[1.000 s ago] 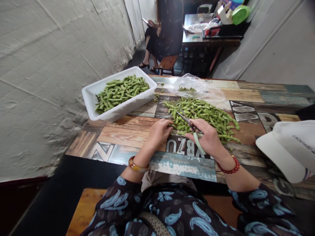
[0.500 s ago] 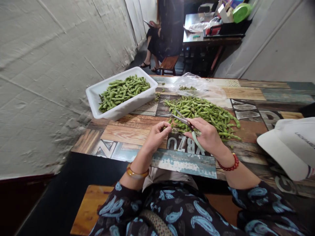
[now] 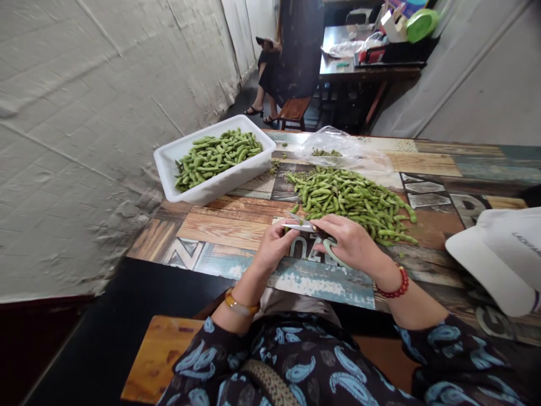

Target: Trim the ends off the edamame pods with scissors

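Observation:
My right hand [image 3: 353,243] is wrapped round scissors [image 3: 301,226] with pale green handles; their blades point left and reach my left hand's fingertips. My left hand [image 3: 273,245] pinches a green bean pod [image 3: 287,229], mostly hidden by the fingers and blades. Just beyond both hands lies a loose pile of green pods [image 3: 350,197] on the patterned table [image 3: 228,220]. To the left, a white plastic tub [image 3: 215,183] holds many more pods [image 3: 220,155].
Behind the pile lies a clear plastic bag [image 3: 338,144] with green scraps [image 3: 325,153]. A white cap [image 3: 499,254] is at the right edge. Further back, a person [image 3: 300,51] sits near another table [image 3: 338,66] bearing assorted items.
The scissors have moved down and left, bringing their blades to my left fingertips. My left hand is slightly lower. The view has shifted a little.

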Action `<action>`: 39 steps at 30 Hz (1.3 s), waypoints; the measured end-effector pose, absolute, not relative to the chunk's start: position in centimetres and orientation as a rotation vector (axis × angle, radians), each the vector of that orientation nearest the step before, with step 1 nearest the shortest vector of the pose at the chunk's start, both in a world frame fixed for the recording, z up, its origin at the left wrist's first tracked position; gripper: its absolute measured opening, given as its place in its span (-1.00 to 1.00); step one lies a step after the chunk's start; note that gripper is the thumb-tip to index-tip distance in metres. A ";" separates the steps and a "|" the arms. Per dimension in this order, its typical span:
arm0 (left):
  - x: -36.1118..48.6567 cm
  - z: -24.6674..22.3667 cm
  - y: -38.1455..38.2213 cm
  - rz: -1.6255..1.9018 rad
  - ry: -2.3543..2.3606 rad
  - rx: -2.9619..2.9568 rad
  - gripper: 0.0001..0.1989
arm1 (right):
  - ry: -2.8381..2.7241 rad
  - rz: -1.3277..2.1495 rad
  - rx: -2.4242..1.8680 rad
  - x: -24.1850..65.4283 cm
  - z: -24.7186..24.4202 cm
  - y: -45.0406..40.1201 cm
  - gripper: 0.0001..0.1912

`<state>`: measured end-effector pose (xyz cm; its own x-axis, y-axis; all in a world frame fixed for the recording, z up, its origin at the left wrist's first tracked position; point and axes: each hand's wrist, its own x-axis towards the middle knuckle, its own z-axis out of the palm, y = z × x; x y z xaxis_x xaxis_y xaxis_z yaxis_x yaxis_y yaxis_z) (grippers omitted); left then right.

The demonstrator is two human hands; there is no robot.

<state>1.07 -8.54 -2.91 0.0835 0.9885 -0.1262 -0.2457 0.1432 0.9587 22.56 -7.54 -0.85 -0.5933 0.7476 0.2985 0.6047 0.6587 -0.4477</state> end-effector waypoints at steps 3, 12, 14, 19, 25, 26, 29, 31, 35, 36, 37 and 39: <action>1.1 -2.6 -8.6 1.150 1.039 1.015 -0.69 | -2.421 0.446 -1.053 22.3 -0.7 -7.7 -0.51; 0.7 -2.9 -8.5 1.143 1.060 1.136 -0.73 | -2.481 0.362 -1.053 22.3 -0.7 -7.7 -0.53; 0.7 -3.1 -8.4 1.172 1.074 1.143 -0.73 | -2.491 0.358 -1.059 22.3 -0.6 -7.7 -0.54; 0.5 -2.9 -8.2 1.134 1.090 1.114 -0.73 | -2.505 0.373 -1.082 22.4 -0.2 -7.6 -0.54; 0.0 -3.5 -8.0 1.064 1.109 1.021 -0.71 | -2.505 0.338 -1.079 22.2 0.0 -7.5 -0.56; -0.1 -3.6 -7.9 1.053 1.099 1.010 -0.70 | -2.503 0.329 -1.080 22.1 0.0 -7.4 -0.56; 0.0 -3.5 -7.8 1.071 1.066 0.983 -0.68 | -2.487 0.305 -1.087 22.0 0.0 -7.3 -0.55; 0.2 -3.0 -7.9 1.122 1.058 0.951 -0.70 | -2.435 0.296 -1.090 22.0 -0.1 -7.3 -0.56; 0.6 -2.1 -8.4 1.137 1.000 0.819 -0.65 | -2.241 0.289 -1.101 22.4 -0.4 -7.3 -0.57; 0.6 -2.0 -8.4 1.148 0.969 0.789 -0.64 | -2.210 0.278 -1.099 22.5 -0.6 -7.3 -0.56; 0.6 -2.0 -8.4 1.162 0.949 0.751 -0.63 | -2.191 0.269 -1.098 22.5 -0.8 -7.2 -0.55; 0.5 -2.0 -8.4 1.180 0.935 0.693 -0.63 | -2.185 0.277 -1.090 22.6 -1.1 -7.1 -0.55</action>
